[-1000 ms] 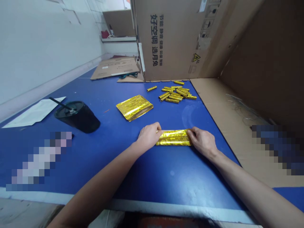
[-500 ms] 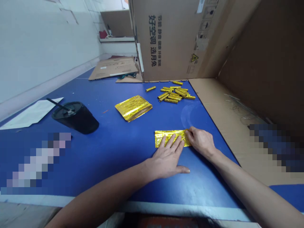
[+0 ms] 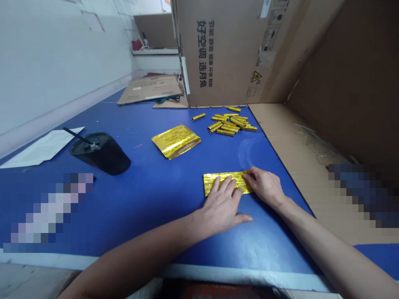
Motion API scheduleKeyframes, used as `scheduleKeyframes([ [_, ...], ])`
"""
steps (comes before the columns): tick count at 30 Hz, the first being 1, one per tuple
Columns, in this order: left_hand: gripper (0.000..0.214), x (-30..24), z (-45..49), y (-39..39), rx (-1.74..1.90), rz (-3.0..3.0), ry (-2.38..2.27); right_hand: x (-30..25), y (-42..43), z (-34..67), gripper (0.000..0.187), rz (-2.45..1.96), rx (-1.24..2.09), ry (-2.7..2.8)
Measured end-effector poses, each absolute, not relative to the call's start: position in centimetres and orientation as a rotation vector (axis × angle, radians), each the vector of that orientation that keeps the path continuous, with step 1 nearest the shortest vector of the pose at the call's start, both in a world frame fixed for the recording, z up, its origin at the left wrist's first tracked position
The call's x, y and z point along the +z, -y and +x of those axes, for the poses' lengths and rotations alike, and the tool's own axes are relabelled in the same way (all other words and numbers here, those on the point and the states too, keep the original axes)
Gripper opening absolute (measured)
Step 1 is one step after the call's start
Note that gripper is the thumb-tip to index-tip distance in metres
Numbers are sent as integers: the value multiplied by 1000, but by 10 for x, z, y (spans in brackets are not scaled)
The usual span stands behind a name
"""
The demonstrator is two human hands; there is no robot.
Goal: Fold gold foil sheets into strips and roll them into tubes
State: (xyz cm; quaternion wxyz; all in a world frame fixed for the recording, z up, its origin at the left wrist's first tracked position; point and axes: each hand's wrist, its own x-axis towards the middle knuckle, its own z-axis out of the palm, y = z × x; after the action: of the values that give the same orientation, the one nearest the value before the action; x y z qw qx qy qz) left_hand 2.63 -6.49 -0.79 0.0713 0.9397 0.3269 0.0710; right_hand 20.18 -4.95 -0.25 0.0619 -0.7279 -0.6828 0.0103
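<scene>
A sheet of shiny gold foil paper [image 3: 209, 182] lies flat on the blue table near the front right. My left hand [image 3: 222, 203] rests on it with fingers stretched out and thumb apart. At the sheet's right end, my right hand [image 3: 264, 182] is closed, pinching the edge between thumb and fingers. Farther back is a stack of gold foil sheets [image 3: 176, 141]. Several small gold rolls [image 3: 229, 124] are heaped beyond the hands, and one single gold roll [image 3: 198, 116] lies apart to their left.
A black tumbler with a straw [image 3: 102, 153] stands at the left, beside a white sheet [image 3: 40, 145]. A large cardboard box [image 3: 230, 54] rises at the back, with flattened cardboard [image 3: 149, 89] left of it. Cardboard [image 3: 280, 141] borders the table [image 3: 149, 187] on the right.
My left hand has shifted slightly on the foil sheet, its fingers a little more bent. My right hand keeps its pinch at the right end. The view has moved very slightly.
</scene>
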Motion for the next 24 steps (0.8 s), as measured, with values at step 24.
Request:
scheduleKeyframes([
  [24, 79, -14, 25, 62, 95, 2741, -957, -7, 73, 168, 68, -1313, 508, 2403],
])
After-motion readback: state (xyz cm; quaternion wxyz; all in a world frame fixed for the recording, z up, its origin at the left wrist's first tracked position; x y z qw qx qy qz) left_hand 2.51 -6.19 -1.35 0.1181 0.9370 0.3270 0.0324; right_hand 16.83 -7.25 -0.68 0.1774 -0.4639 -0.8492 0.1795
